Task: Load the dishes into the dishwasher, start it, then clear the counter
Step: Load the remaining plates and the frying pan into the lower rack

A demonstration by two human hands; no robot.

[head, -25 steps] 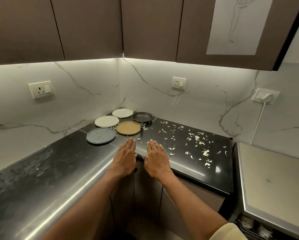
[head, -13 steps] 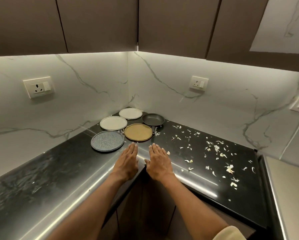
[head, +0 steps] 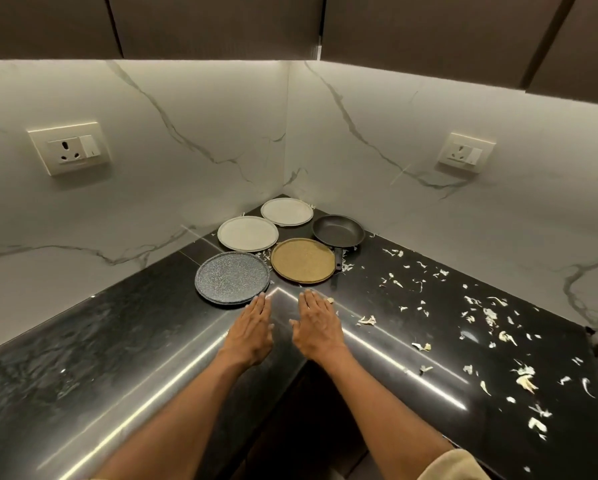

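I see the frying pan (head: 338, 232) far in the bench corner, upright, its long axis running from the bowl toward me: the handle (head: 338, 260) points near and ends just beside the right rim of the tan plate (head: 302, 260). The four plates lie flat. The speckled dark plate (head: 232, 277) is nearest on the left, the tan one just right of it, and two pale plates sit behind them: the nearer pale plate (head: 248, 233) on the left, the far pale plate (head: 286, 211) deepest in the corner.

My left hand (head: 252, 329) lies flat with straight fingers, holding nothing, its fingertips at the near rim of the speckled plate; I cannot tell whether they touch. My right hand (head: 318, 325) is likewise flat and wide, holding nothing, just short of the tan plate.

The black bench (head: 93, 348) is L-shaped with a glossy rounded front edge; both hands sit at its inner corner. Its left arm gives open room. Its right arm is strewn with pale scraps (head: 488, 317), reaching to the pan handle.

Marble walls meet behind the dishes, a socket (head: 69, 147) on the left wall, another socket (head: 465, 152) on the right, dark cabinets (head: 217, 26) above.
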